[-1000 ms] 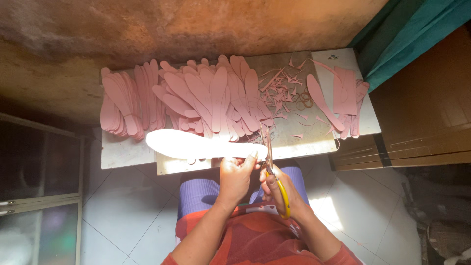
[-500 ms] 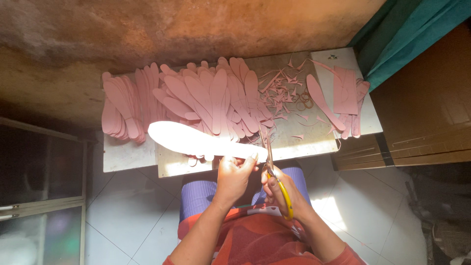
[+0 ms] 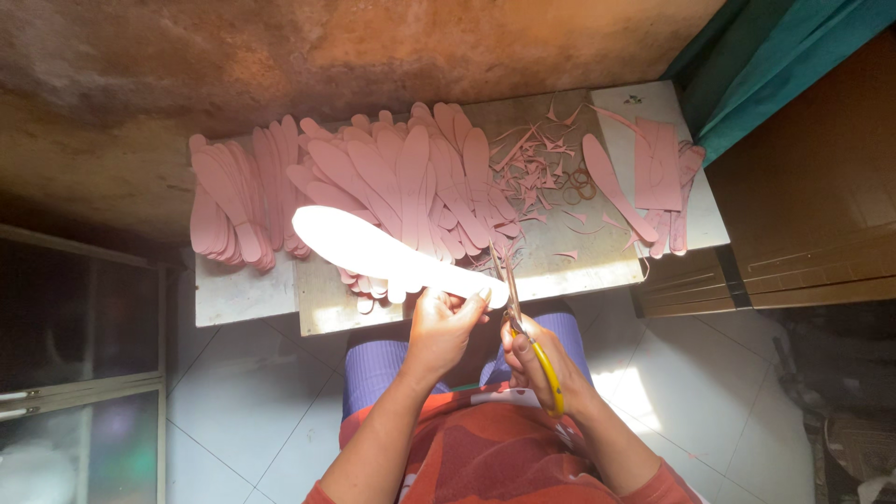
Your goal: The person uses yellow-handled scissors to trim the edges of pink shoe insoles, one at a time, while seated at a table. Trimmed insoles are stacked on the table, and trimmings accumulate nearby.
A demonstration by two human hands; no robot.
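Note:
My left hand (image 3: 446, 325) pinches the near end of a long sole-shaped pink cutout (image 3: 383, 254), which glows white in the sunlight and stretches up to the left. My right hand (image 3: 537, 359) grips yellow-handled scissors (image 3: 523, 322), blades pointing up at the cutout's right end, just beside my left fingers. Behind them, a big heap of pink sole-shaped cutouts (image 3: 373, 182) covers the low table (image 3: 252, 294).
Pink trimmings (image 3: 546, 163) lie scattered at the table's middle right, with a few more pink pieces (image 3: 653, 182) at its right end. A rough brown wall (image 3: 327, 56) rises behind. Wooden boards (image 3: 821, 187) and teal cloth (image 3: 784, 56) stand right, a dark glass frame (image 3: 75, 373) left.
The sunlit cutout has swung, its far end rising toward the upper left, as my left hand turned it. The scissors stay at its right end.

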